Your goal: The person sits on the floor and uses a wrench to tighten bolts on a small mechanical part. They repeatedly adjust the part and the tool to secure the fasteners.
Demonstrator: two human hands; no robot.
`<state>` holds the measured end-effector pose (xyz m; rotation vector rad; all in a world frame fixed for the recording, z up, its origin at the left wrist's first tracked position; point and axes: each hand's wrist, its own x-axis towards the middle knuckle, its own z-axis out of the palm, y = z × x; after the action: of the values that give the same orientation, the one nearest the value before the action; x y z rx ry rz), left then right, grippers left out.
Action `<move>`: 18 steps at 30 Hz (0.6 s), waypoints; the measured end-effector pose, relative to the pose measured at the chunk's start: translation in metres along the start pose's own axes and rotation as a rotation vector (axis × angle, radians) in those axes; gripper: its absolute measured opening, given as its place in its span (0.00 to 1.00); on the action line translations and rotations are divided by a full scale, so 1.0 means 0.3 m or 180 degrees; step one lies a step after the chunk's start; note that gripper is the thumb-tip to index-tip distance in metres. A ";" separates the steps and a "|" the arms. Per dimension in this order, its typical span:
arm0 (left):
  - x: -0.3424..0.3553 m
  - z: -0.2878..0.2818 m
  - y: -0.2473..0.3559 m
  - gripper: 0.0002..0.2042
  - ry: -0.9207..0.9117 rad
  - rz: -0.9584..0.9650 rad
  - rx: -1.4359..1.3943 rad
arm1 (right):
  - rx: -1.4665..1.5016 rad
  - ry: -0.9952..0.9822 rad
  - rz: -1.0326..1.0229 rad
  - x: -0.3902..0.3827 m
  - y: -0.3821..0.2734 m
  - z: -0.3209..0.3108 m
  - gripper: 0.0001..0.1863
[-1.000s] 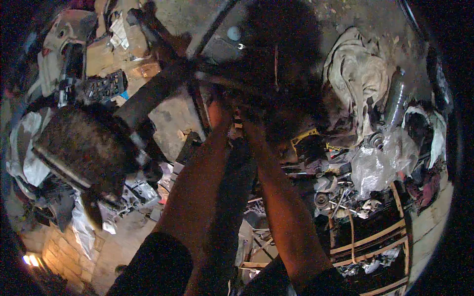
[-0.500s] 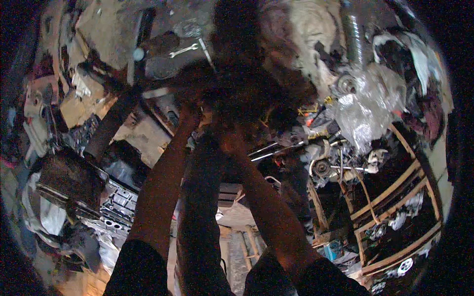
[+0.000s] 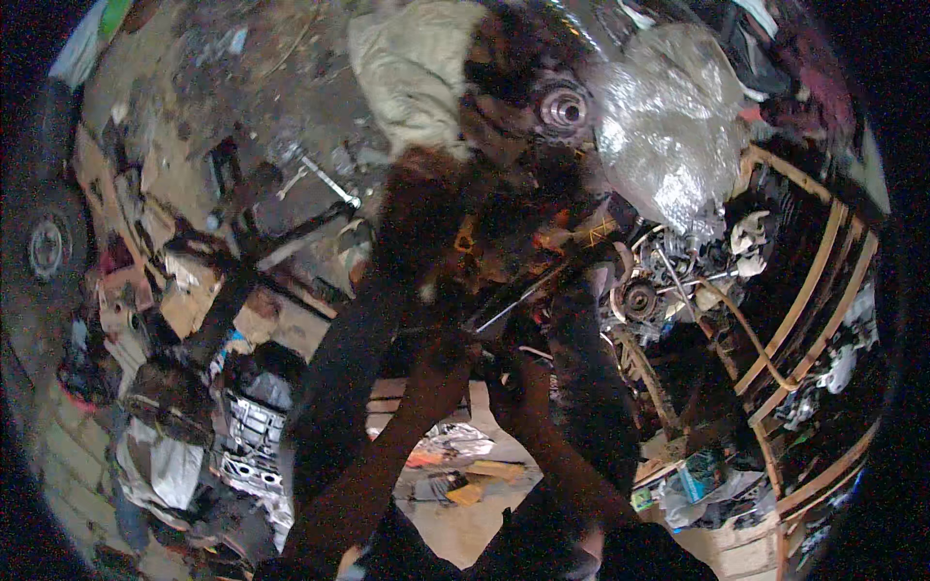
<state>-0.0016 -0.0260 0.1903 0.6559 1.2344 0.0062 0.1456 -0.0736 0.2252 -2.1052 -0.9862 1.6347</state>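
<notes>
Found shadowed left hand (image 3: 449,351) and right hand (image 3: 518,376) close together, just beside near end of long, thin, silvery metal rod (image 3: 505,312); cannot tell finger spread or hold; might knock rod astray, through poor light and crowding.

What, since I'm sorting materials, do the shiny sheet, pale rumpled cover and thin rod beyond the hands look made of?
Shiny sheet: probably translucent plastic, glossy, with sharp highlights. Pale rumpled cover: likely matte fabric, given its soft folds. Thin rod: apparently smooth metal, from its bright streak; uncertain.
</notes>
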 end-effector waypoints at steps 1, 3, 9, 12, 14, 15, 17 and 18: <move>0.024 0.017 0.004 0.19 -0.0182 -0.0100 0.0141 | 0.0070 -0.0206 0.0306 -0.001 0.018 -0.032 0.19; 0.109 0.027 -0.018 0.19 -0.0487 -0.0367 0.0529 | -0.0043 -0.0286 0.0030 0.053 0.053 -0.125 0.18; 0.335 -0.150 0.105 0.19 0.0184 -0.0174 0.2027 | -0.0237 0.0653 0.0324 0.193 0.218 -0.364 0.18; 0.403 -0.201 0.207 0.17 0.0725 0.0122 0.2507 | -0.0329 0.1680 -0.0416 0.180 0.346 -0.340 0.15; 0.363 -0.197 0.264 0.15 0.0747 0.0373 0.3189 | -0.0290 0.1872 -0.0462 0.136 0.377 -0.297 0.14; 0.373 -0.190 0.265 0.14 0.0751 0.0831 0.3132 | -0.0180 0.2000 -0.0459 0.115 0.389 -0.277 0.13; 0.311 -0.185 0.261 0.12 0.0780 0.1835 0.2948 | 0.0373 0.2299 -0.0301 0.025 0.349 -0.234 0.11; 0.255 -0.134 0.278 0.11 0.0909 0.2563 0.2928 | 0.0078 0.2561 -0.0630 -0.030 0.323 -0.228 0.11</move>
<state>0.0186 0.0874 0.1559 1.9804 1.1306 0.2175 0.2408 -0.1377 0.1938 -2.2397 -0.8336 0.5848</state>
